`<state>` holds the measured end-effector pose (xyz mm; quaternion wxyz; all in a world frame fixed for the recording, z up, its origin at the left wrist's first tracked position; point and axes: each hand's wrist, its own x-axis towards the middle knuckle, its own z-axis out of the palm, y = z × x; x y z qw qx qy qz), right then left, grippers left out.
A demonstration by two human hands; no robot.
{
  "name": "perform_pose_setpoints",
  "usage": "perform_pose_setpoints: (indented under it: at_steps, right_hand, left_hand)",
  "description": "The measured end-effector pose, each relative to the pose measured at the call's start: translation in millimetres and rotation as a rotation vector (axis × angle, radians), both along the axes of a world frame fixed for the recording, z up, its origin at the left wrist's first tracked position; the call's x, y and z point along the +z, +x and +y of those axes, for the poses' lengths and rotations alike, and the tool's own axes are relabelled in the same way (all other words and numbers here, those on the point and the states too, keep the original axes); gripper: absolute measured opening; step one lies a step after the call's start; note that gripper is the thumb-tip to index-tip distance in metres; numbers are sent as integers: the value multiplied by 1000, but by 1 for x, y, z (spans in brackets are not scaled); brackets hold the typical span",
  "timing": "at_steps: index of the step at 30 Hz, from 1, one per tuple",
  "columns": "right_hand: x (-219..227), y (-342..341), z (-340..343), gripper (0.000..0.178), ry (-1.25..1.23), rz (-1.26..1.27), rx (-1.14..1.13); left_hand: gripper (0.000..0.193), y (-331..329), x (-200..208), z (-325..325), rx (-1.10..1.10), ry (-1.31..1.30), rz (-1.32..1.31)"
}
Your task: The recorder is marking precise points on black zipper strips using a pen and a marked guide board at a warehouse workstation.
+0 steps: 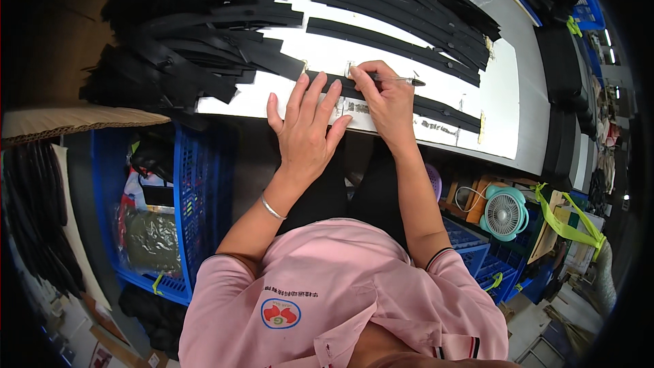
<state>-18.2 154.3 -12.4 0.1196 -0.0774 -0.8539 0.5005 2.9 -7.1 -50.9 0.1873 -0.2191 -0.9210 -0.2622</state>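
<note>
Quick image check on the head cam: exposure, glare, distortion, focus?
Head view: white board near blown out; piled black strips dark, little detail; glints on the clear plastic bag; fisheye bends the table edge, corners fall to black; left hand and right hand look reasonably sharp.

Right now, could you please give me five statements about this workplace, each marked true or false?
1. The right hand holds a pen. True.
2. The left hand is clenched into a fist. False: it is spread open, reaching onto a black strip.
3. A turquoise fan stands to the person's right. True.
4. The silver bracelet is worn on the right arm. False: it is on the left arm.
5. The person's shirt is plain green. False: it is pink, with an emblem on it.
</note>
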Motion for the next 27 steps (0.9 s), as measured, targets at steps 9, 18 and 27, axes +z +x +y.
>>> perform_pose_setpoints:
  at_steps: [9,18,27]
  right_hand:
    - [-7,-2,-4,14,-53,184,-22]
    - [4,6,4,19,5,25,154]
    - [1,14,13,15,49,64,196]
  left_hand:
    - [53,0,-2,-1,1,-2,2]
    - [52,0,0,1,7,-9,-13]
    - [51,0,0,1,-11,-22,-21]
